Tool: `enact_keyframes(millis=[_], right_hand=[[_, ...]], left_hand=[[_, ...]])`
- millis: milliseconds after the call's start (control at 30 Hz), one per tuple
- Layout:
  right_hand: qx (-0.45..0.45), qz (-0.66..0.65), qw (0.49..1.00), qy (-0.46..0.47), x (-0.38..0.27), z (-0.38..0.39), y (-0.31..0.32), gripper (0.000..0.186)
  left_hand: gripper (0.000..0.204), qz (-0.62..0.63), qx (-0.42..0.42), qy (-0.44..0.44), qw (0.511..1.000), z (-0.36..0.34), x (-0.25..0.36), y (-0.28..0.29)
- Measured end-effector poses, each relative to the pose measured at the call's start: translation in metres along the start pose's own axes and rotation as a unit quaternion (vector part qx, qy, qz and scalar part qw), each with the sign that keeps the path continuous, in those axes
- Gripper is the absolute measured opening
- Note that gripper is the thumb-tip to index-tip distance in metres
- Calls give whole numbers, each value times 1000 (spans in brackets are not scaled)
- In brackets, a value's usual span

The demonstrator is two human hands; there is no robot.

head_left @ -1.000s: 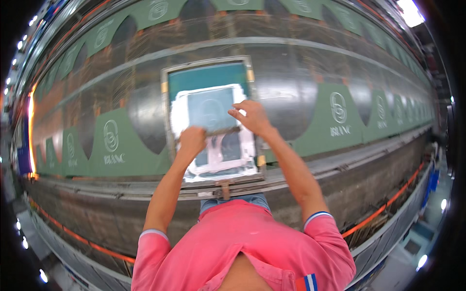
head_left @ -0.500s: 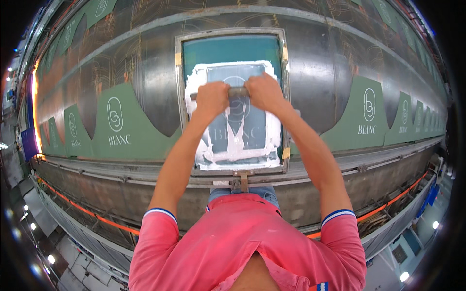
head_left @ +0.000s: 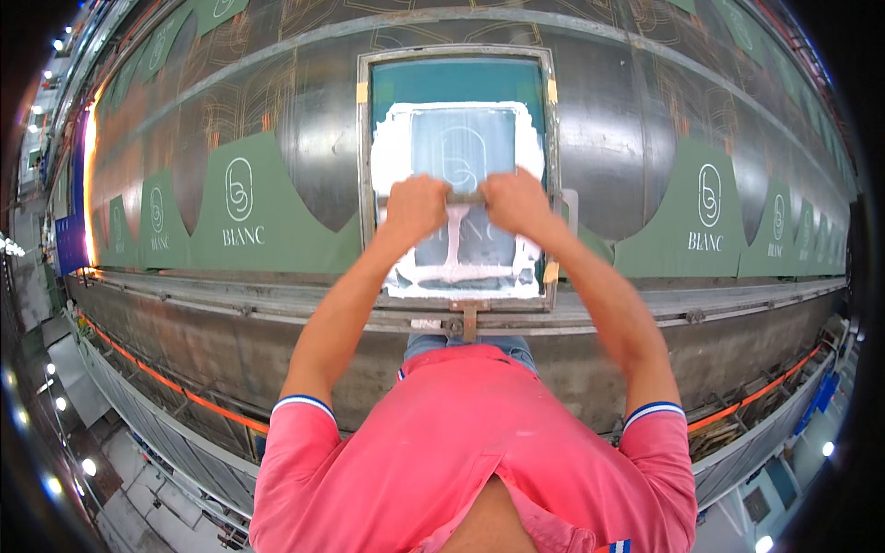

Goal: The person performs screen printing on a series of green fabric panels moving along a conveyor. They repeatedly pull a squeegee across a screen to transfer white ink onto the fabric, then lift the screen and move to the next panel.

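Both hands grip a squeegee (head_left: 466, 196) by its handle: the left hand (head_left: 415, 206) is clenched on its left end, the right hand (head_left: 514, 201) on its right end. The squeegee lies across the middle of a screen-printing frame (head_left: 363, 166), which rests flat on a long printing table (head_left: 277, 175). Inside the frame, white ink (head_left: 395, 138) rings the teal mesh and streaks down below the blade. Green printed fabric pieces (head_left: 235, 207) lie on either side.
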State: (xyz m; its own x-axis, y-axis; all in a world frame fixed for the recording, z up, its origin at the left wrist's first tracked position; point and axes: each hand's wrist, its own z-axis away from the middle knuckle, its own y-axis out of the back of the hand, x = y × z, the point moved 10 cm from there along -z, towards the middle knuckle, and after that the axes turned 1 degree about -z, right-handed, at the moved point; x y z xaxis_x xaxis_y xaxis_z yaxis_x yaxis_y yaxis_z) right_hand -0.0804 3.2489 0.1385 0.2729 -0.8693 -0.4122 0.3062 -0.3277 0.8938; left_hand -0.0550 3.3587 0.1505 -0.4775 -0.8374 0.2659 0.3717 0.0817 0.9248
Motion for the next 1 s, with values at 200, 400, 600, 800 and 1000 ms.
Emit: enact_keyframes(millis=[200,400,600,800,1000], right_hand=[[-8,39,999,-26,74,-126,52,10],[22,24,999,21,39,-68,16,8],[46,-29,998,15,-41,71,-32,21],[18,-130,991,3,-51,121,-38,36],[287,-159,869,-371,144,129,-16,43]], left_hand=[[23,-44,43,-3,998,-141,-49,40],[13,-9,40,-10,999,-76,-27,6],[30,34,39,-12,999,76,27,-42],[30,46,91,-34,994,129,49,-51],[32,32,65,-12,997,128,47,-59]])
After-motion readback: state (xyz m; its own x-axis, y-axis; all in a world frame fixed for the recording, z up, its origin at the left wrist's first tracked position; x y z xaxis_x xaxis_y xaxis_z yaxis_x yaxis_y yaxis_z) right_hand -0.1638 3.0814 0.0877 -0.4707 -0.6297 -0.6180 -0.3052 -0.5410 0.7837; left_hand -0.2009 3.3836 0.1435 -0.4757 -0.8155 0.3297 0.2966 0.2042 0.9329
